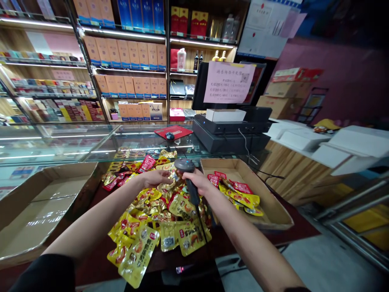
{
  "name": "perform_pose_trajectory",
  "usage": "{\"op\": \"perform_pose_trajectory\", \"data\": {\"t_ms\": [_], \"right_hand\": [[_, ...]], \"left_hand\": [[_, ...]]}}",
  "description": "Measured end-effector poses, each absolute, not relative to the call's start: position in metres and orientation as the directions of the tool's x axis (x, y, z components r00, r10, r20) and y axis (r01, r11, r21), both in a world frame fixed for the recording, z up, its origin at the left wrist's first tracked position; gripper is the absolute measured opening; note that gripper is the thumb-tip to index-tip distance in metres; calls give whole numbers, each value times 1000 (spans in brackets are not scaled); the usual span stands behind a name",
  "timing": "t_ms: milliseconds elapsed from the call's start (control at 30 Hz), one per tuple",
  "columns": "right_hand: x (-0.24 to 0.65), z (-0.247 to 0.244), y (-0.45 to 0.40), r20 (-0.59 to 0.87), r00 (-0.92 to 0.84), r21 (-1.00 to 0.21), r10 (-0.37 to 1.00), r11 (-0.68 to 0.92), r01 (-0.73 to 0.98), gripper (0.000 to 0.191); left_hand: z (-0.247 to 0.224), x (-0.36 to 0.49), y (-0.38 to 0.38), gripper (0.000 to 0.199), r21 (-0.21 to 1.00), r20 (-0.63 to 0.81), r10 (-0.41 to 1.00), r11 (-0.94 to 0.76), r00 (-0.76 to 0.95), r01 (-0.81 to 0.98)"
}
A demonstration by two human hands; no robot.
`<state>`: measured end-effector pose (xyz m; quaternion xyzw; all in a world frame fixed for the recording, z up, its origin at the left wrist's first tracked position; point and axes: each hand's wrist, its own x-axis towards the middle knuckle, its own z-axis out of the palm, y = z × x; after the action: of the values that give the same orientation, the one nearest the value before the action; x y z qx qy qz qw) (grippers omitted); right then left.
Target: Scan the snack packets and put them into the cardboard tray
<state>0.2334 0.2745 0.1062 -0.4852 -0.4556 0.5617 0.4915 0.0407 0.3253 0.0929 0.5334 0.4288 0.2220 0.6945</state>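
A large pile of yellow, gold and red snack packets [148, 207] lies on a dark red surface. My left hand [154, 178] is at the back of the pile, its fingers pressed together on a gold packet [172, 178]. Just to its right, my right hand [197, 180] grips a dark handheld scanner [192, 190], fingers wrapped round the handle below the head. The scanner's cable runs down over the packets. Several red and yellow packets [240, 190] lie in the cardboard tray [273, 211] on the right.
At the left stands an open cardboard tray [51, 202]. Behind the pile are a glass counter [103, 142], a red mouse pad [185, 130] and a monitor with a pink notice [229, 81] above a black cash drawer [231, 140]. Shelves of boxes line the back.
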Motion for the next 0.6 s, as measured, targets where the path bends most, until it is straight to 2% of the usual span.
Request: {"op": "perform_pose_trajectory", "data": {"t_ms": [100, 200, 333, 433, 600], "right_hand": [[236, 105, 275, -191, 8, -968, 982, -187, -170, 21], [237, 101, 273, -279, 44, -921, 959, -254, -295, 26], [231, 89, 267, -250, 78, -879, 965, -192, -436, 27], [221, 76, 260, -222, 75, -898, 972, -174, -404, 26], [204, 66, 246, -189, 33, -946, 981, -173, -275, 22]], "left_hand": [[95, 38, 328, 33, 886, -445, 680, 427, 583, 179], [93, 35, 334, 38, 843, -450, 709, 538, 543, -5], [84, 36, 344, 28, 791, -481, 782, 582, 397, -188], [76, 38, 352, 23, 781, -501, 810, 575, 305, -245], [78, 36, 361, 34, 800, -488, 823, 555, 292, -228]]}}
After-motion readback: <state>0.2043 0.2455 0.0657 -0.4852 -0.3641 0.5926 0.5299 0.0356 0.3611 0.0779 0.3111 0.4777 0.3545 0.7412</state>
